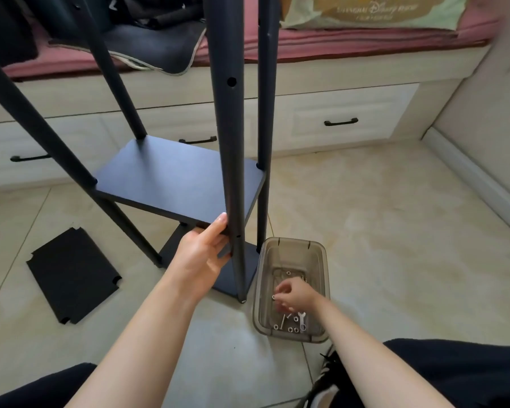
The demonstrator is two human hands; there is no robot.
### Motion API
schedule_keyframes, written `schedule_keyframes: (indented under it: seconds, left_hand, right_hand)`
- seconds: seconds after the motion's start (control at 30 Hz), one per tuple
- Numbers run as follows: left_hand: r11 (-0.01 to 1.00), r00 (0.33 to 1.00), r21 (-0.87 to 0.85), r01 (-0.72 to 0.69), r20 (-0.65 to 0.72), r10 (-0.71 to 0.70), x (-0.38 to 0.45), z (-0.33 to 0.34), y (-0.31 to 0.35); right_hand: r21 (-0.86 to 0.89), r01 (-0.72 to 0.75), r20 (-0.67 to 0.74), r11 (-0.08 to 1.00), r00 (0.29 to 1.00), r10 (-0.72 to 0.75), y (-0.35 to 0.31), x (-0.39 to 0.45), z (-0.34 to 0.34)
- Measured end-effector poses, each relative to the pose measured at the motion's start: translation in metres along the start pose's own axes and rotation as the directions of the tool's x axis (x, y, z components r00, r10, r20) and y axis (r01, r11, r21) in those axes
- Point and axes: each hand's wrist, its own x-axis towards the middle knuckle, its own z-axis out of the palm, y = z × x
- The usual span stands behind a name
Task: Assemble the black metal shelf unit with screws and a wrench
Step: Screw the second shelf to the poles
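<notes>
Down on the floor, the right hand (292, 294) pinches a small screw in the bin (315, 251). The left hand (202, 254) grips the shelf (174, 181) by a pole (233, 172). If it lets go, the shelf could drop.

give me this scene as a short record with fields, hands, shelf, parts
left hand: holds the shelf board's near corner at the front post
right hand: inside the clear bin, pinching a small part
wrench: lies in the bin among loose hardware
spare board: flat on the floor, left of the unit
</notes>
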Motion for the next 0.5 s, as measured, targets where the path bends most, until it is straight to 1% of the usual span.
schedule_keyframes:
  seconds: [0.03, 0.07, 0.1, 0.17, 0.23, 0.3, 0.4, 0.5]
  left_hand:
    - [1.000, 1.000, 0.001, -0.001, 0.008, 0.001, 0.001, 0.001, 0.000]
    - [1.000, 1.000, 0.002, -0.002, 0.015, 0.002, 0.002, 0.001, 0.000]
    - [1.000, 1.000, 0.003, -0.001, 0.020, 0.001, 0.003, 0.001, 0.000]
    - [1.000, 1.000, 0.001, -0.001, 0.024, 0.001, 0.005, 0.001, 0.000]
    - [1.000, 1.000, 0.005, 0.001, 0.017, -0.001, 0.006, 0.002, 0.000]
    - [1.000, 1.000, 0.013, 0.003, 0.013, -0.004, 0.006, 0.002, -0.001]
    - [1.000, 0.999, -0.004, 0.006, 0.031, -0.006, 0.006, 0.003, 0.000]
    - [1.000, 0.999, -0.009, 0.012, 0.042, -0.012, 0.005, 0.003, 0.000]
  right_hand:
    - [-0.301, 0.041, -0.031, 0.953, 0.998, -0.053, 0.004, 0.003, 0.004]
    - [-0.519, 0.065, -0.026, 0.853, 0.995, -0.091, 0.008, 0.004, 0.007]
    - [-0.653, 0.085, -0.001, 0.753, 0.994, -0.113, 0.013, 0.005, 0.009]
    - [-0.809, 0.121, 0.056, 0.575, 0.990, -0.128, 0.022, 0.006, 0.015]
    - [-0.875, 0.151, 0.082, 0.459, 0.983, -0.167, 0.026, 0.008, 0.021]
    - [-0.902, 0.169, 0.104, 0.397, 0.978, -0.179, 0.023, 0.014, 0.026]
    - [-0.919, 0.164, 0.109, 0.359, 0.980, -0.169, 0.022, 0.022, 0.031]
    - [-0.935, 0.135, 0.086, 0.329, 0.984, -0.158, 0.024, 0.023, 0.033]
